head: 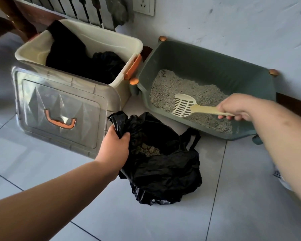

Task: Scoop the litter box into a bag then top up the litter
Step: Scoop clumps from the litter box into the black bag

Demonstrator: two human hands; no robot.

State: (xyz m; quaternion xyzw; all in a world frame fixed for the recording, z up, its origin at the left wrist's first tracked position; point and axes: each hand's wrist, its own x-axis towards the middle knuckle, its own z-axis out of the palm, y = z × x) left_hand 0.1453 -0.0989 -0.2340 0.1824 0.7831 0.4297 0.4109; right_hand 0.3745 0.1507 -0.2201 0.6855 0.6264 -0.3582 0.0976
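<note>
A green litter box [207, 56] with grey litter [184, 87] stands against the wall at the right. My right hand [236, 108] grips the handle of a cream slotted scoop [184, 106], whose empty head hovers over the litter near the box's front rim. On the floor in front lies an open black plastic bag [163, 164] with some clumps of litter inside. My left hand [115, 145] grips the bag's left edge and holds it up.
A cream storage bin [111, 42] with orange latches and black bags inside stands left of the litter box. Its clear lid [59, 108] with an orange handle leans against the bin's front. Pale floor tiles [233, 206] surround the bag. A radiator and a wall socket are behind.
</note>
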